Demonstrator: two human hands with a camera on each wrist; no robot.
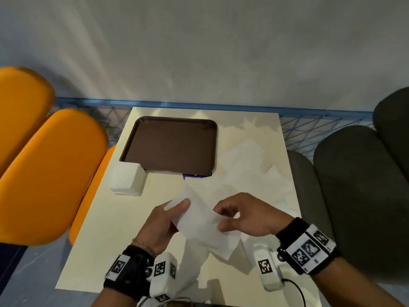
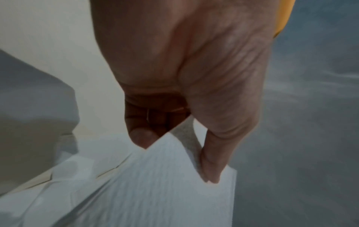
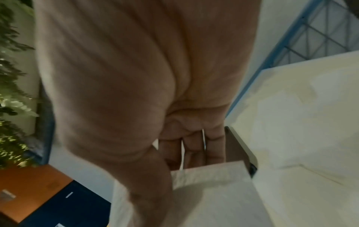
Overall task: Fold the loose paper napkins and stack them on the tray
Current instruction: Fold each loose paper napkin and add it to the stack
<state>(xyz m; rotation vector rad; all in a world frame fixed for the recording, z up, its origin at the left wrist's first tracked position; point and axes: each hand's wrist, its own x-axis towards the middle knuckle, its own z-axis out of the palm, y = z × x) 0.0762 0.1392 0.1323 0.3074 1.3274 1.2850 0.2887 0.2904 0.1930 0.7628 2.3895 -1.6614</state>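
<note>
- My left hand pinches the left edge of a white square paper napkin, thumb on top; my right hand pinches its right edge, lifted above the cream surface.
- The dark brown rectangular plastic tray lies well apart, at the far left.
- Loose white napkins crowd the right side.
- A white napkin stack touches the tray's near-left corner.

No legible text, brand, number or sign appears in any view. The only markings are black-and-white square coded tags on the wrist bands and white camera housings, nearest the table's front edge; these carry patterns, not letters.
</note>
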